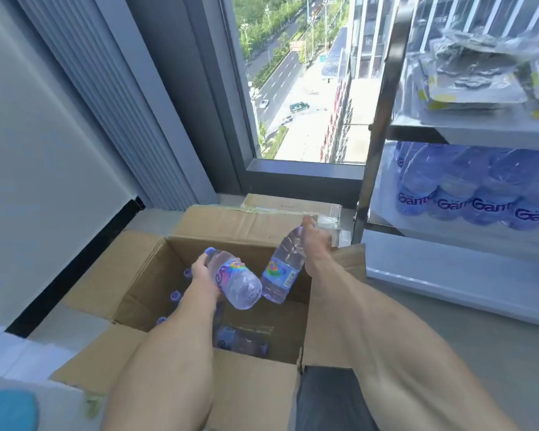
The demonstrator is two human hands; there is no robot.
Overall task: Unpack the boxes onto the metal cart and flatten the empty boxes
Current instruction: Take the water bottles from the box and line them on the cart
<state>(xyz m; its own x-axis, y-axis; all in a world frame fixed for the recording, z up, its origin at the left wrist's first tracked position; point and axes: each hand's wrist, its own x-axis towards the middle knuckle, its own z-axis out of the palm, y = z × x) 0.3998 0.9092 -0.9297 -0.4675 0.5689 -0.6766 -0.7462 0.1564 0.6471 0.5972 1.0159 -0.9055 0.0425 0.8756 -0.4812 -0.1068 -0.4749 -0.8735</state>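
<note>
Clear plastic water bottles are what I hold, one in each hand, both just above the open cardboard box (143, 275). I see the left bottle (234, 279) lying almost flat, its purple cap pointing up and left and its bottom turned toward me. My left hand (203, 276) is my grip on it, fingers wrapped round its side. The right bottle (283, 267) stands more upright and leans, with its cap up and to the right and its bottom down by the other bottle. The two bottoms are just beside each other. My right hand (316, 242) grasps it near the neck.

More bottles (240, 340) sit down inside the box. Behind it is another taped box (290, 203). To my right stands the metal cart (448, 275), with blue bottles (473, 188) on its middle shelf and plastic packets (479, 73) on the shelf above. A big window (299, 73) is straight ahead.
</note>
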